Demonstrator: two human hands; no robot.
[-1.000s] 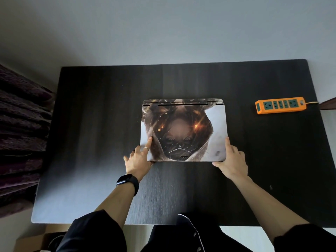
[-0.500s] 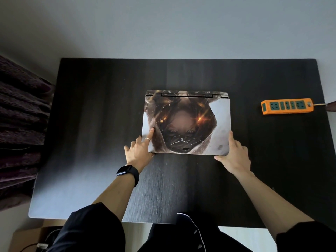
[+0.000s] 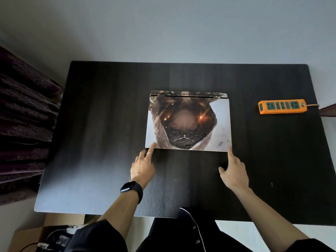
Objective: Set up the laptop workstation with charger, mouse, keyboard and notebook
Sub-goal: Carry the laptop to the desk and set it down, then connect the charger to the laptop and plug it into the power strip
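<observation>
At the middle of the dark table (image 3: 109, 110), the closed laptop (image 3: 188, 122) is lying flat, with the left hand (image 3: 142, 168) and right hand (image 3: 234, 174) touching its near corners with straight forefingers, gripping nothing; rigid and likely slick-lidded, it is wanting a front-edge hold.

The laptop (image 3: 188, 122) is shut and lies flat near the middle of the dark table (image 3: 100, 124). Its lid has a big picture on it, a face in a pale hood with little orange sparks, and the picture is upside down from here. The hinge is on the far side, and the opening edge is on the near side.
</observation>
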